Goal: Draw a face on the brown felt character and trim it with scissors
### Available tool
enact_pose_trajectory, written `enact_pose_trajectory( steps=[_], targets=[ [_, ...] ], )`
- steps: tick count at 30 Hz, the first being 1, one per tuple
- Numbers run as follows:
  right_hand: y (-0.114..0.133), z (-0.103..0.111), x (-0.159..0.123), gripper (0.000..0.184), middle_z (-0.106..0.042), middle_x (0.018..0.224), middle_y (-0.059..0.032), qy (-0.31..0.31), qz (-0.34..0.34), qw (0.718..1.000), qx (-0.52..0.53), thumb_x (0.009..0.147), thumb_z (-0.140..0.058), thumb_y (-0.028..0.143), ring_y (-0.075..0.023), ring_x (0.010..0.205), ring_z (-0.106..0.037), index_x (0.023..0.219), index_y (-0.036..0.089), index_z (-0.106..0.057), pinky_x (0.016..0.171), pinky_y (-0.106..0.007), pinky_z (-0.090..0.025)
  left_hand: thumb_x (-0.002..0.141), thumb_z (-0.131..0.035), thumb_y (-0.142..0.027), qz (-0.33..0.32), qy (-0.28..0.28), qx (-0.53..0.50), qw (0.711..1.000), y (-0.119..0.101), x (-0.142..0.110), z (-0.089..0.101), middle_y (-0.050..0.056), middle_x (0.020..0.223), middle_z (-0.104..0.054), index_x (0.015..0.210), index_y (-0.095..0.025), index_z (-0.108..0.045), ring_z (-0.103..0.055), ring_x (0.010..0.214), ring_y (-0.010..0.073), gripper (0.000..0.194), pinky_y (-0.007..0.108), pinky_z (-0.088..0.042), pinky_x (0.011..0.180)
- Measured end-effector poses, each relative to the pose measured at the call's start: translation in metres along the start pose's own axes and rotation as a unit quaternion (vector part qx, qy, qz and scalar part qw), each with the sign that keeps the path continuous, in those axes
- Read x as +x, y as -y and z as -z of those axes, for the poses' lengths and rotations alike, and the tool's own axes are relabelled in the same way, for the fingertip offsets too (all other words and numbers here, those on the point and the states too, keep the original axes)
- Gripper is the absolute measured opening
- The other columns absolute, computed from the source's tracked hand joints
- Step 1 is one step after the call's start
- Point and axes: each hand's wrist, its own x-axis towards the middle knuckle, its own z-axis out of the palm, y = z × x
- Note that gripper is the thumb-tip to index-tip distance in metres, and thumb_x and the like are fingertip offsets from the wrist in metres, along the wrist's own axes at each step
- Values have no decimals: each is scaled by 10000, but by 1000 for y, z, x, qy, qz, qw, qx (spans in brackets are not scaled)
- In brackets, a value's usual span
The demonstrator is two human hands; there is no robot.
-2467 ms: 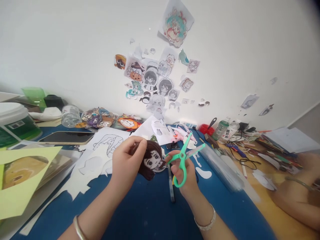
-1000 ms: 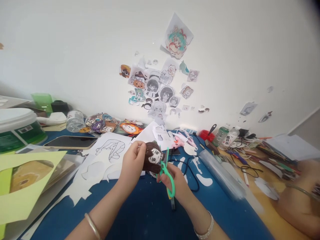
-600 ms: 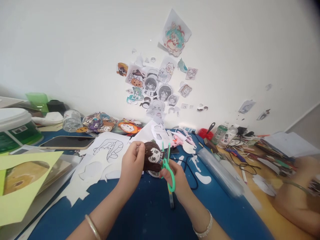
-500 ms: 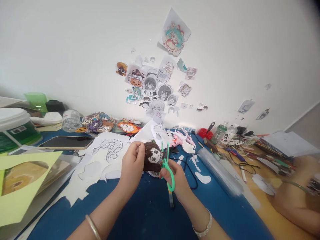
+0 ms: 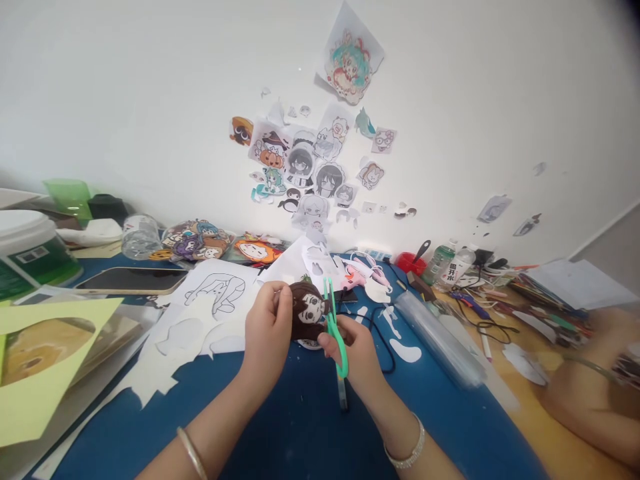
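A cartoon cutout (image 5: 306,312) with dark brown hair and a pale face is tilted sideways above the blue table. My left hand (image 5: 269,323) pinches it by the hair at its left edge. In my right hand (image 5: 353,347) are green-handled scissors (image 5: 333,320), blades pointing up and away from me and slightly apart. They stand at the cutout's right edge; whether the blades are cutting into it I cannot tell. Below my right hand a dark pen-like stick (image 5: 343,395) shows on the table, and a small round piece (image 5: 309,345) peeks out under the cutout.
White paper scraps (image 5: 193,333) and a line drawing (image 5: 217,290) lie left, near a phone (image 5: 133,280) and yellow sheet (image 5: 60,373). A clear plastic roll (image 5: 443,340), black cord (image 5: 383,327) and bottles (image 5: 443,260) are right. Another person's arm (image 5: 587,387) rests at far right.
The scissors came down from a wide-open, raised position to the cutout's right edge, and their blades have narrowed. My left hand keeps its hold on the cutout.
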Motion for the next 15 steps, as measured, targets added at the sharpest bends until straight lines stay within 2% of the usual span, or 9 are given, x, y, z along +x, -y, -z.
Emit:
enact_pose_trajectory(
  steps=[8,15],
  targets=[
    [3,0,-2,317,-404,508,40,-18,-13,1000,-14,718,-649,452,-99,473,-376,767,140,-621,429,-208,-281,872,-408,-427,4,-15,-9,1000,-1,0,-1,-51,632,-536,774,-261,-494,-502,631,155,210,244,-372,544],
    [7,-2,-4,289,-430,476,47,-44,-25,999,-10,709,-652,436,-104,443,-417,716,154,-589,426,-216,-331,868,-414,-415,20,-16,-25,999,-4,-3,-3,-55,589,-503,767,-258,-490,-479,586,149,201,240,-359,514]
  ],
)
